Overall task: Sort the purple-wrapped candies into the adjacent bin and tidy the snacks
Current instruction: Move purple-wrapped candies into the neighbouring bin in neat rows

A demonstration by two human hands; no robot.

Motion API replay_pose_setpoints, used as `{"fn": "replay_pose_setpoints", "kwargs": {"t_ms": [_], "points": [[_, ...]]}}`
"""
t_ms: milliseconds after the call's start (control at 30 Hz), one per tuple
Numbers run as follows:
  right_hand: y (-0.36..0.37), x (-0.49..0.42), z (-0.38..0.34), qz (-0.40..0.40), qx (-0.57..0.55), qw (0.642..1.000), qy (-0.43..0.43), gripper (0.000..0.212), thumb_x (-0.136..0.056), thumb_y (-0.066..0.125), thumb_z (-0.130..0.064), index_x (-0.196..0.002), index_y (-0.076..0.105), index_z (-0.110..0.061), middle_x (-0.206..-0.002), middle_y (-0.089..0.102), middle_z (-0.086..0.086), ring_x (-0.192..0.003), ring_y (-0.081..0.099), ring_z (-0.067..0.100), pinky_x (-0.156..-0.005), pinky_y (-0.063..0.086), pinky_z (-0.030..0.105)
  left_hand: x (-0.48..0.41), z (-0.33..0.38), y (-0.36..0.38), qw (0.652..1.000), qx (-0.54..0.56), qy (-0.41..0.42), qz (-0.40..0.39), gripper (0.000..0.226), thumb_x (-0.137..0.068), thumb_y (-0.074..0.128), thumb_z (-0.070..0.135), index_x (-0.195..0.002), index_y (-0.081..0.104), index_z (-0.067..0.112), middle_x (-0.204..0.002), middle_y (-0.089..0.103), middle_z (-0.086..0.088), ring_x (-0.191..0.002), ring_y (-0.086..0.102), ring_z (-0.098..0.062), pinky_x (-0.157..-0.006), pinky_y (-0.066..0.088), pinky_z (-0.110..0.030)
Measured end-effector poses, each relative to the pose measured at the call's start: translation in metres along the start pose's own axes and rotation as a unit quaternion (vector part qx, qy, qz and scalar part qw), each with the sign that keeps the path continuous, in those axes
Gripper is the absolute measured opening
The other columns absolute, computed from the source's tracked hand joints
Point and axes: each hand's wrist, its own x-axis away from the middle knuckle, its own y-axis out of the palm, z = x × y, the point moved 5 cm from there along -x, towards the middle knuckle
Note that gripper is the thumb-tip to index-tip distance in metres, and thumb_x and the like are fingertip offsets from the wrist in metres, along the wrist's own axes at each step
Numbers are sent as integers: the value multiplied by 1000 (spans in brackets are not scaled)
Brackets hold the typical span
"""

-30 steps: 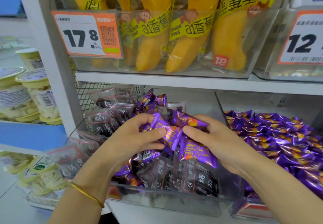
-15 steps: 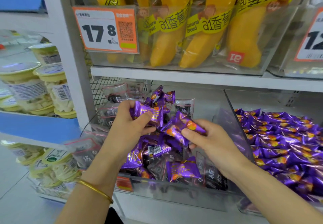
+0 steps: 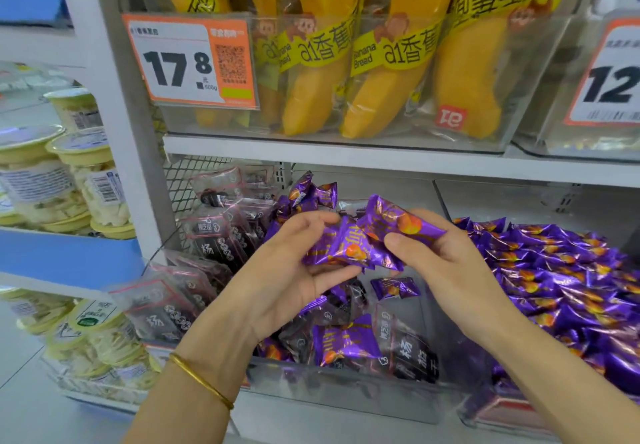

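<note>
The left grip (image 3: 294,270) holds a cluster of purple-wrapped candies (image 3: 349,243) between fingers and thumb, and the right grip (image 3: 446,267) pinches its upper end. Below both, stray candies (image 3: 394,288) lie among dark packets (image 3: 214,239) in the clear bin (image 3: 346,388). Right of the right grip, the adjacent bin (image 3: 491,409) is heaped purple.

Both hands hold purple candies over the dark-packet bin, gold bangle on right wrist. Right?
No. The head view shows the gold bangle on the left wrist. The left hand and right hand do hold purple candies over the dark-packet bin.
</note>
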Motion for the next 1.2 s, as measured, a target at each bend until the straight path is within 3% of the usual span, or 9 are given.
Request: {"fn": "replay_pose_setpoints", "kwargs": {"t_ms": [133,333,467,567,667,767,867,1067,1200], "points": [[-4,2,-4,-16,15,1000,-2,11,-85,60,-10,-92,66,-16,-84,69,-3,-72,62,2,-67,46,11,-2,-4,11,998,-47,25,-39,37,-68,66,14,-102,53,10,-97,62,-13,-86,62,-24,-80,57,-34],[-20,7,-12,22,59,997,34,38,-83,51,-52,-87,62,-16,-87,56,14,-54,54,15,-62,47,26,-8,-5,18,997,-49,61,-15,40,-58,67,2,-93,51,10,-78,63,-7,-72,63,-19,-85,54,-36],[-41,12,-22,43,138,990,-5,14,-89,51,-32,-83,58,-22,-59,54,3,-48,48,11,-56,41,20,-7,-4,26,993,-73,88,-7,41,-60,68,4,-96,51,12,-80,61,-7,-73,62,-20,-84,56,-38],[-53,23,-24,28,42,999,20,19,-87,57,-14,-105,57,-19,-50,53,4,-41,43,15,-45,39,20,-6,-5,36,991,-83,104,-9,37,-67,66,-3,-97,51,11,-86,56,-9,-71,60,-22,-73,59,-33],[-57,32,-28,-6,-40,998,51,21,-76,72,-15,-91,58,-18,-56,59,10,-43,45,20,-40,38,22,-4,-7,51,989,-84,121,-23,35,-66,67,-3,-94,51,13,-87,56,-7,-68,63,-17,-64,56,-25],[-65,40,-32,-1,37,997,64,14,-74,76,-28,-77,62,-27,-66,61,4,-50,49,18,-47,42,24,-3,-11,70,983,-89,144,-71,39,-66,74,-4,-92,52,16,-84,61,-5,-77,61,-20,-70,57,-30],[-76,49,-34,16,-32,996,76,16,-67,69,-20,-80,62,-14,-74,67,-1,-63,61,14,-56,53,25,-2,-20,90,978,-104,151,-100,30,-70,65,4,-94,52,17,-82,64,-1,-79,58,-17,-74,54,-32],[-124,69,-28,134,-96,984,73,14,-59,70,-6,-69,61,-8,-91,66,6,-74,65,22,-55,54,24,-15,-39,136,984,-101,121,-79,10,-91,48,6,-89,55,14,-80,60,-6,-72,56,-15,-81,51,-42],[-167,81,-31,168,-109,977,71,16,-59,68,-3,-69,58,-9,-74,68,0,-59,62,12,-47,50,20,-26,-54,166,982,-125,117,-74,13,-93,46,4,-86,55,11,-82,55,-10,-70,60,-13,-75,57,-32]]}}
